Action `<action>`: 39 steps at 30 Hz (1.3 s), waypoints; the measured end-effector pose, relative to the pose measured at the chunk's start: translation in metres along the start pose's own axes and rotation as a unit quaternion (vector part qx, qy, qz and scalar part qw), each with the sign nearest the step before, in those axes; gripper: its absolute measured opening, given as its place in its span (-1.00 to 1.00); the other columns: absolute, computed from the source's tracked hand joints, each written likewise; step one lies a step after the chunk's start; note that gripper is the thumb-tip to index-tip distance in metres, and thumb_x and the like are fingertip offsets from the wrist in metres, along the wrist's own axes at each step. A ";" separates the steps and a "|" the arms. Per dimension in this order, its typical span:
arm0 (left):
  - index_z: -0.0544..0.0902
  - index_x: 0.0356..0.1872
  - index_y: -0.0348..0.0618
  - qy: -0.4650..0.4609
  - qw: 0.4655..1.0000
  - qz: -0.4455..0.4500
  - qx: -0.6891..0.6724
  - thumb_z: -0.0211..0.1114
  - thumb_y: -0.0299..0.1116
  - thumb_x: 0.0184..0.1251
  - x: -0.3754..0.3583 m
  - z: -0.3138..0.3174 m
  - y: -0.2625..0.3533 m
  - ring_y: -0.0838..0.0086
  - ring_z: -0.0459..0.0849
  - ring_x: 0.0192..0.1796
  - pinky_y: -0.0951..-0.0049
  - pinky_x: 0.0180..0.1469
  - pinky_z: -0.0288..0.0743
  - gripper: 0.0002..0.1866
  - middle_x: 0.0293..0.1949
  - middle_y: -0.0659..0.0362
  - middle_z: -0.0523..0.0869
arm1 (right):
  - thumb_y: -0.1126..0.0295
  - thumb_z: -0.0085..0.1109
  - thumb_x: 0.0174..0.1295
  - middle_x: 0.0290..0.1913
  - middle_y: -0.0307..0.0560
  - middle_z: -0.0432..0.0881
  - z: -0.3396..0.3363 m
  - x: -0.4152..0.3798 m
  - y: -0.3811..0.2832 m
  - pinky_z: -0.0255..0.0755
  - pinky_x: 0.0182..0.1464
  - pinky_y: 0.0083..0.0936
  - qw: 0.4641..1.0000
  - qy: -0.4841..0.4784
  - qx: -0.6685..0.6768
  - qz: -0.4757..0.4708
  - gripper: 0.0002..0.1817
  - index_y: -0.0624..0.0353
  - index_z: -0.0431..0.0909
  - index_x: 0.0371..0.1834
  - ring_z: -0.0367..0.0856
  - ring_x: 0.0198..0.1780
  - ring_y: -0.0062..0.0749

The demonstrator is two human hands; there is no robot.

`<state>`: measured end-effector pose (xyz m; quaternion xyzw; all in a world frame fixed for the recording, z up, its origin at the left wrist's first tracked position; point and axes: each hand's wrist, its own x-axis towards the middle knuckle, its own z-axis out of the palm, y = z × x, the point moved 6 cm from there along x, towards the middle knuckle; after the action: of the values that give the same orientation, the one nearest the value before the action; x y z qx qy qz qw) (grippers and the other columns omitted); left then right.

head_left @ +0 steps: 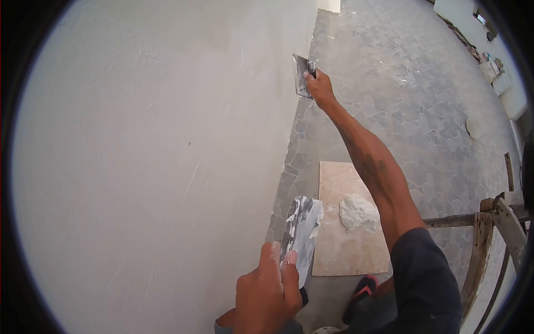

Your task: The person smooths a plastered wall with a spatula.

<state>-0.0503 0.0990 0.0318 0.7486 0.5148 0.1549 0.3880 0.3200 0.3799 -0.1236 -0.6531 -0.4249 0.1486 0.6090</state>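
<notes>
My right hand (321,89) is stretched far forward, closed on the dark handle of a wide putty knife (301,78). That blade lies at the edge of the pale grey wall (167,111). Low in the view, my left hand (267,289) grips a second putty knife (303,234), its broad metal blade pointing up and away from me. White paste is smeared over this blade and clumps along its right edge. Thin scratches and a small dark spot mark the wall. White smears show on the fingers of my left hand.
On the floor below lies a beige board (339,261) with a heap of white paste (357,212) on it. A wooden trestle (484,234) stands at the right. Irregular stone paving (411,106) runs alongside the wall. Bags (492,72) lean by the far right wall. My sandalled foot (364,289) is beside the board.
</notes>
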 end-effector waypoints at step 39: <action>0.44 0.10 -0.26 -0.107 0.990 -0.082 0.035 0.12 -0.37 0.41 0.013 0.003 0.006 -0.27 0.66 -0.33 -0.12 -0.35 0.48 -0.69 -0.41 -0.30 0.66 | 0.32 0.06 0.37 -0.39 -0.19 0.58 0.032 0.047 0.026 0.40 -0.24 -0.45 1.000 0.020 -0.019 -0.006 -0.73 0.32 0.59 -0.09 0.45 -0.36 -0.56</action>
<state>-0.0392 0.1078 0.0322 0.7292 0.5351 0.0240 0.4259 0.3351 0.4384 -0.1390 -0.6647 -0.4193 0.1240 0.6059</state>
